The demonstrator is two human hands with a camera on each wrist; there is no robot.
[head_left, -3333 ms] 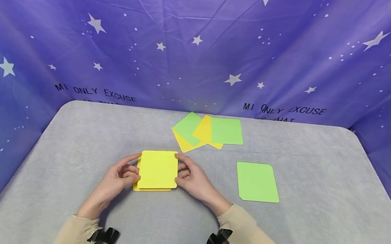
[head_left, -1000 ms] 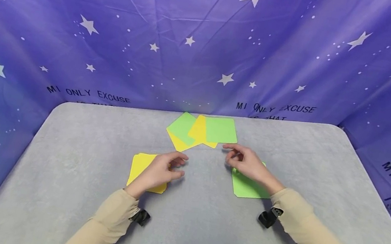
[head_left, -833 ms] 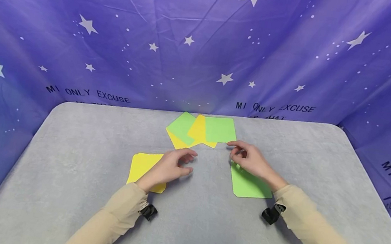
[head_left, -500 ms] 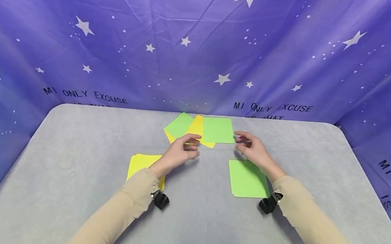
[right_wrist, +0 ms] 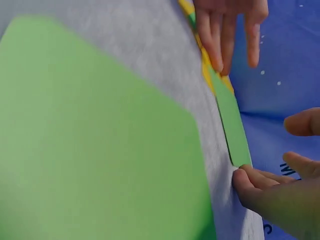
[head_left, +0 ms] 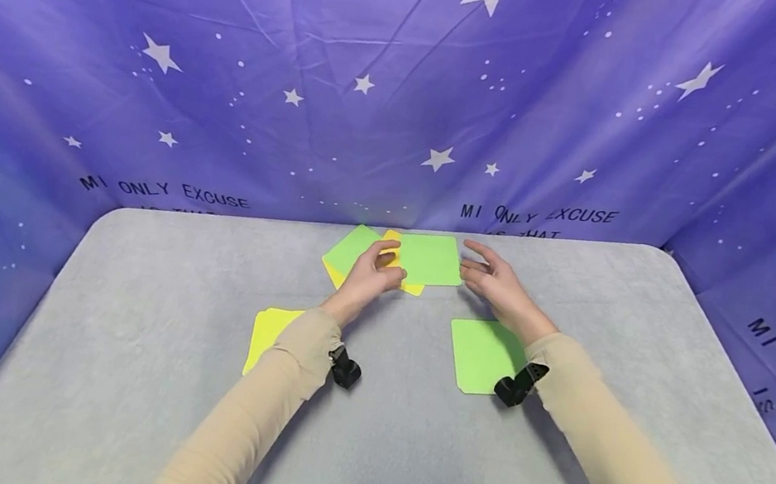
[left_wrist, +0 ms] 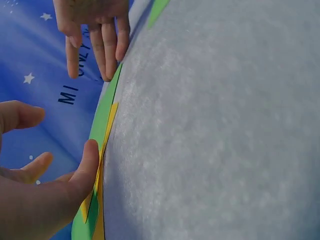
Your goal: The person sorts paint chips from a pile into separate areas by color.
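Right hand (head_left: 505, 291) beside green card (head_left: 432, 259)

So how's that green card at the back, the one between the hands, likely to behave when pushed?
The green card looks thin, so it's probably light. It lies flat with straight edges, suggesting it's fairly stiff. Because it overlaps a yellow card, a push might slide it or drag both.

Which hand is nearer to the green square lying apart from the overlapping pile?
Right. The right hand is just beyond the green square, while the left hand is farther off, beyond it and to its left, at the overlapping pile.
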